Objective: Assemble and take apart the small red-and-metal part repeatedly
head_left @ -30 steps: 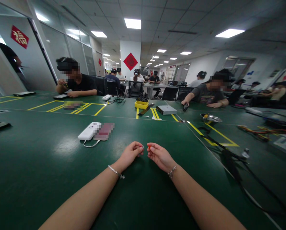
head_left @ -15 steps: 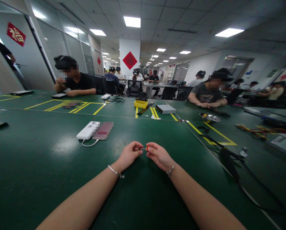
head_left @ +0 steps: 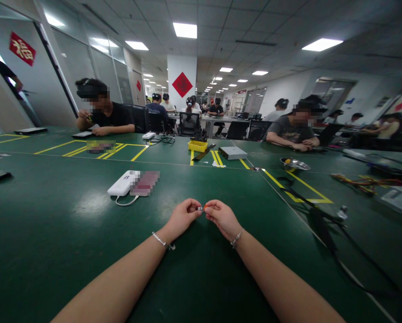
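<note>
Over the green table (head_left: 86, 242), my left hand (head_left: 184, 215) pinches a small dark piece with a silvery metal end (head_left: 199, 208) between thumb and fingers. Facing it, my right hand (head_left: 223, 217) is closed on a small orange piece (head_left: 205, 207). The two pieces meet, or nearly meet, in the narrow gap between my fingertips; whether they are joined I cannot tell. Both are too small to name, and the fingers cover most of them. Each wrist wears a thin bracelet.
Left of my hands lies a white power bank (head_left: 124, 183), cabled to a blurred phone-like slab (head_left: 145, 184). Farther back are a yellow bin (head_left: 197, 146), a silver-grey box (head_left: 232, 153) and a metal bowl (head_left: 295, 165). Black cables (head_left: 325, 233) run along the right. Several people sit beyond.
My right hand has shifted slightly left and its fingers have drawn together. The orange piece is now closer to the metal end in my left hand, which stays almost still.
</note>
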Demonstrator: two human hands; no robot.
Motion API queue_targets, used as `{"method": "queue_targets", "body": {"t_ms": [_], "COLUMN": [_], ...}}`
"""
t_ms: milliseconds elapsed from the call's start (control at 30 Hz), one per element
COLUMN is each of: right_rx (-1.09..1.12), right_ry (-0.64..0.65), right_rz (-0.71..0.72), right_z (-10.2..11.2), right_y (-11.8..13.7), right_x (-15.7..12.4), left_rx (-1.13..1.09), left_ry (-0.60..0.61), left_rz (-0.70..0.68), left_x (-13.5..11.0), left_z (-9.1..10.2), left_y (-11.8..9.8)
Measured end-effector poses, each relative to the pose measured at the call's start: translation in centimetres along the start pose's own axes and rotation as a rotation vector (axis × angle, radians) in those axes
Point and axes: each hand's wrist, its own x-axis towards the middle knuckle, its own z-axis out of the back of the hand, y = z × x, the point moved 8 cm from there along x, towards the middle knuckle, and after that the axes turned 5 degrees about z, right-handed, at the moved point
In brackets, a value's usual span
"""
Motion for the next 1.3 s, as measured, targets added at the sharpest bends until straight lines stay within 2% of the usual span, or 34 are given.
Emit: {"method": "queue_targets", "body": {"t_ms": [167, 333, 467, 700, 1033, 1133, 1300], "right_rx": [-0.065, 0.003, 0.098, 0.104, 0.118, 0.068, -0.153], "right_ry": [-0.037, -0.053, -0.01, 0.041, 0.061, -0.006, -0.128], "right_rz": [0.044, 0.031, -0.033, -0.059, -0.081, -0.04, 0.063], "right_z": [0.4, 0.1, -1.1, -1.9, -1.8, -1.5, 0.0], "right_y": [-0.3, -0.6, -0.7, -0.8, -0.8, -0.6, 0.3], "right_x": [0.3, 0.0, -0.5, -1.0, -1.0, -1.0, -0.2], "left_rx": [0.098, 0.224, 0.262, 0.257, 0.29, 0.349, 0.462], "left_ry": [-0.041, -0.158, -0.262, -0.313, -0.307, -0.275, -0.154], "left_rz": [-0.023, -0.105, -0.124, -0.134, -0.162, -0.192, -0.254], "left_x": [-0.2, -0.6, -0.6, -0.8, -0.9, -0.8, -1.1], "left_z": [0.1, 0.8, 1.7, 2.2, 2.1, 1.6, -0.3], "left_y": [-0.2, -1.0, -1.2, -1.6, -1.6, -1.5, -1.8]}}
